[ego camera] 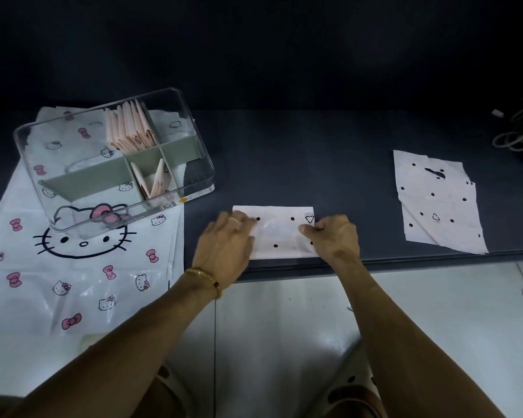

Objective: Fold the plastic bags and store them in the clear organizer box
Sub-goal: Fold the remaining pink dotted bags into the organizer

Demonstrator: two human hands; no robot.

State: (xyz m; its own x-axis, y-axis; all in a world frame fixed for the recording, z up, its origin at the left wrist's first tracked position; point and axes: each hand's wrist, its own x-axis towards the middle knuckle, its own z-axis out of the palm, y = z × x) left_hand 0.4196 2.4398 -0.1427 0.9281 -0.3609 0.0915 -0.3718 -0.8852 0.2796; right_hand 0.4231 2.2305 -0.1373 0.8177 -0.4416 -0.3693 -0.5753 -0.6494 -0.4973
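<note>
My left hand [227, 242] lies flat with straight fingers, pressing the left end of the folded dotted bag [280, 233]. My right hand [332, 236] has its grip clamped on the bag's right end, thumb and fingers pinching the edge. The bag rests on the dark worktop [314, 164], at its near edge. Left of the bag, a large cat-print bag [82, 267] lies spread flat. The clear organizer box [115, 161] stands on that bag, beyond and left of the dotted bag; its compartments hold folded pink bags [130, 128]. Right of the folded bag, well apart, a second dotted bag [438, 203] lies unfolded.
</note>
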